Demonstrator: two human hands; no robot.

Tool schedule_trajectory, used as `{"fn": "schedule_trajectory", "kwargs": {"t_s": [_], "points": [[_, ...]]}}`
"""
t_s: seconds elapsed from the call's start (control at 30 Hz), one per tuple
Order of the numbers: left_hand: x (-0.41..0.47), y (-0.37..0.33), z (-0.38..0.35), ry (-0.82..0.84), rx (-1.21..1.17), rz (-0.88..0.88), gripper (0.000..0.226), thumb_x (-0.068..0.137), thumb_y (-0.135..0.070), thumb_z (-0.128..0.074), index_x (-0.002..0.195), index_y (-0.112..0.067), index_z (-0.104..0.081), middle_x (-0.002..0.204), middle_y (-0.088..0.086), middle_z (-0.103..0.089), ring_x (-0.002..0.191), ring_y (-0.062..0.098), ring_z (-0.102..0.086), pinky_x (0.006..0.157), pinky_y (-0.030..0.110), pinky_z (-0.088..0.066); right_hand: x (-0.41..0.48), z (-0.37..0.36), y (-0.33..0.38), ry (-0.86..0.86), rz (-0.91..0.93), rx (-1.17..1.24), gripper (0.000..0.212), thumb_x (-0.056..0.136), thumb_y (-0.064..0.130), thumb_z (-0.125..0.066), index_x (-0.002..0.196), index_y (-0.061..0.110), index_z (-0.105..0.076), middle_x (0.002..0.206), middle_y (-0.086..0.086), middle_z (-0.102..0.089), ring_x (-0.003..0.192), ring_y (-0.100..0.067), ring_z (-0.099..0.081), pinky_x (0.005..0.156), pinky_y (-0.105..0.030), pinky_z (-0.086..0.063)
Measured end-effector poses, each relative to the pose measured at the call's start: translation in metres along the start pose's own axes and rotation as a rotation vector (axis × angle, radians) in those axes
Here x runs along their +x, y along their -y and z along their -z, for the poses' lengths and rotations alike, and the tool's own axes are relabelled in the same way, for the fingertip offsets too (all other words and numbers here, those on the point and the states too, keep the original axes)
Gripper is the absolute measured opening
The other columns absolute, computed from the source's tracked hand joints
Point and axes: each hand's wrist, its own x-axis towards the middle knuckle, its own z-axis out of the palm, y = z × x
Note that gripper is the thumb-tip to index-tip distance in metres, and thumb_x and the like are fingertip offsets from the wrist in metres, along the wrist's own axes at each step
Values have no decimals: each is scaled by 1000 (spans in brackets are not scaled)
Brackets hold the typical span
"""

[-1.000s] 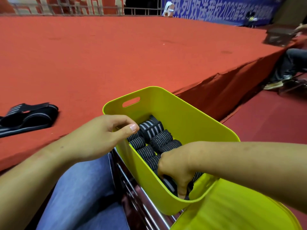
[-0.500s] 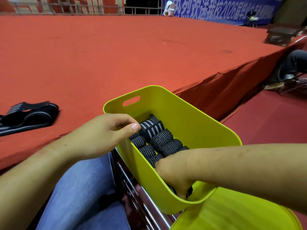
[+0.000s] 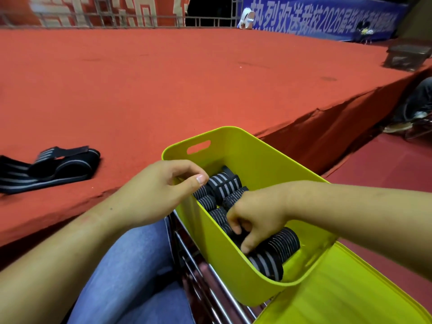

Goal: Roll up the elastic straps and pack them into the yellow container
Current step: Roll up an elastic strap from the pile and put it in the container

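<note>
yellow container (image 3: pixel 257 160) steadied by left hand (image 3: pixel 159 195), fingers hooked over 9 o'clock rim. roll (image 3: pixel 239 235) clenched in right hand (image 3: pixel 259 213), best wedged snug against neighbours.

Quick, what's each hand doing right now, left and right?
Left hand: grips the rim of the yellow container.
Right hand: curled on a rolled strap inside the container.

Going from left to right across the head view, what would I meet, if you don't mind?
Unrolled straps on the red carpet → left hand gripping the rim of the yellow container → right hand gripping one of the rolled straps → dark box at far right.
</note>
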Motion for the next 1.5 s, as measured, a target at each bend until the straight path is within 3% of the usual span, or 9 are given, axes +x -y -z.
{"fn": "schedule_trajectory", "kwargs": {"t_s": [0.13, 0.3, 0.4, 0.5, 0.8, 0.93, 1.1, 1.3, 1.5], "points": [[-7, 10, 2, -172, -70, -12, 12, 103, -33, -63, 102, -33, -75, 104, -23, -75, 99, 9, -72, 98, 41, -54, -10, 28, -17, -397, 15, 129, 22, 97, 45, -71, 95, 23, -67, 83, 7, -71, 75, -10, -62, 70, -27, -47], [-26, 40, 31, -296, -33, 39, 13, 102, -23, -65, 101, -28, -76, 102, -19, -76, 101, -8, -67, 88, 7, -45, -13, 67, -1, -766, 76, 296, 21, 96, 39, -70, 79, 27, -65, 70, 7, -67, 63, -7, -59, 61, -20, -44], [-49, 65, 56, -367, 36, 125, 13, 101, -27, -65, 103, -29, -77, 104, -23, -73, 105, -14, -61, 87, 0, -37, 0, 83, 25, -888, 147, 320, 19, 94, 38, -72, 79, 28, -64, 68, 5, -65, 60, -7, -56, 59, -20, -42], [-71, 91, 76, -431, 85, 184, 12, 100, -30, -64, 104, -34, -75, 106, -27, -71, 109, -14, -59, 89, -1, -35, 18, 93, 51, -889, 222, 354, 16, 94, 40, -71, 82, 30, -65, 68, 3, -65, 62, -12, -58, 61, -27, -46], [-125, 160, 132, -579, 236, 297, 16, 97, -25, -69, 101, -40, -72, 124, -17, -61, 122, 9, -46, 106, 25, -32, 86, 114, 135, -866, 367, 412, 14, 94, 38, -76, 104, 33, -68, 89, 13, -69, 84, -8, -65, 68, -14, -45], [-139, 186, 158, -558, 370, 349, 34, 93, -24, -73, 126, -28, -67, 143, -4, -54, 134, 23, -42, 113, 30, -29, 129, 114, 159, -854, 349, 455, 30, 93, 37, -76, 120, 29, -66, 111, 9, -66, 96, -5, -63, 80, -8, -43], [-156, 220, 196, -461, 537, 504, 68, 88, -32, -77, 149, -32, -49, 166, 8, -30, 151, 35, -26, 121, 50, -28, 172, 113, 171, -823, 248, 500, 47, 94, 36, -76, 138, 26, -60, 129, 2, -58, 113, -9, -55, 98, -18, -38], [-175, 241, 218, -277, 601, 645, 52, 95, -39, -67, 144, -44, -53, 171, -1, -19, 155, 32, -18, 119, 52, -33, 209, 115, 177, -732, 145, 484, 45, 98, 34, -71, 141, 26, -63, 163, -6, -37, 155, -16, -31, 122, -24, -23], [-183, 240, 220, -226, 665, 614, 33, 97, -34, -62, 129, -41, -64, 161, -4, -41, 148, 29, -29, 116, 44, -36, 237, 105, 186, -651, 85, 425, 41, 101, 35, -66, 141, 28, -65, 175, -5, -17, 159, -23, -24, 128, -30, -19]]}}
